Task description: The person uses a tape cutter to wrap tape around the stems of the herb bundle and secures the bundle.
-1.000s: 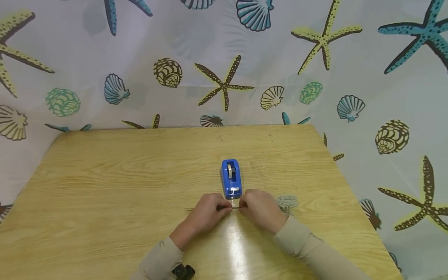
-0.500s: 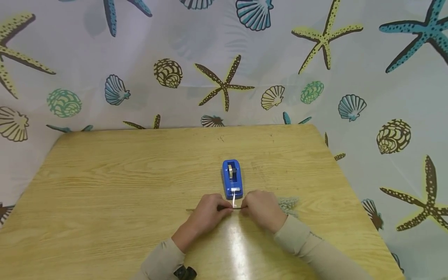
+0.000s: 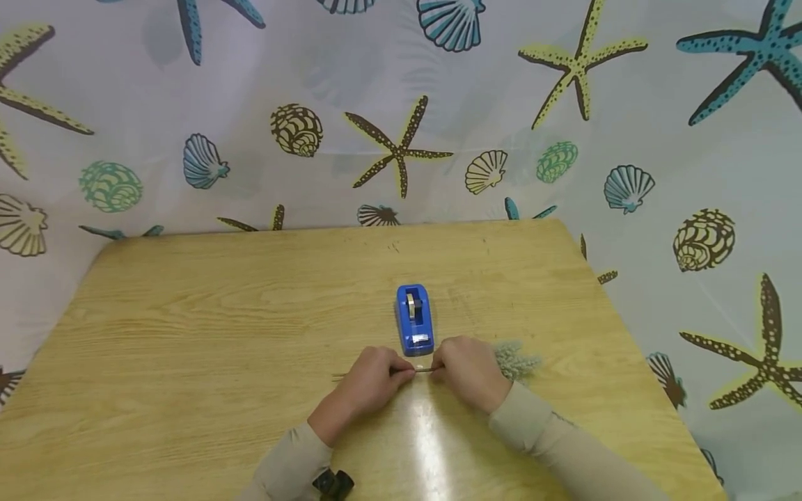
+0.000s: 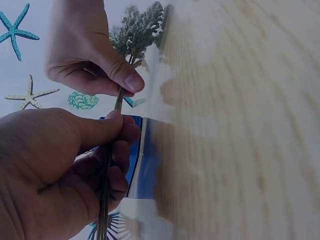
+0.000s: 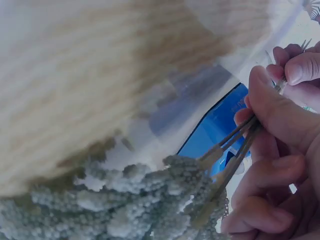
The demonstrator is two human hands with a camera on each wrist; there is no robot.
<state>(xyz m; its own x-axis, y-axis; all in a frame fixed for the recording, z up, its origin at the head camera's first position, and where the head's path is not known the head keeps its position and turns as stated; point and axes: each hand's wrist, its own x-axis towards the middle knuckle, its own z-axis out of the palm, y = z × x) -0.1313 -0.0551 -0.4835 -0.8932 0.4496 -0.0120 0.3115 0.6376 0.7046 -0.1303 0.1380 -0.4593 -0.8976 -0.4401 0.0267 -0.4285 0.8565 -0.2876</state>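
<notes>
A bunch of grey-green flower sprigs (image 3: 516,361) with thin brown stems (image 3: 424,370) lies crosswise between the hands. My left hand (image 3: 371,379) pinches the stems between thumb and fingers, and their cut ends stick out past it to the left. A short way along, my right hand (image 3: 471,372) pinches the same stems nearer the fluffy heads. In the left wrist view a small gap of bare stem (image 4: 119,102) shows between the two grips. Right behind the fingertips stands a blue tape dispenser (image 3: 413,316), with a pale bit of tape (image 3: 423,361) between its front and the stems.
The wooden table (image 3: 219,334) stretches wide on both sides of the hands. At its back and right hangs a white cloth (image 3: 351,181) printed with starfish and shells. A small black device (image 3: 334,483) sits at the left sleeve.
Half a second ago a bright strip of tape ran from dispenser to stems; now it shows only faintly. The sprig heads have turned and spread slightly to the right. Both hands keep their grip.
</notes>
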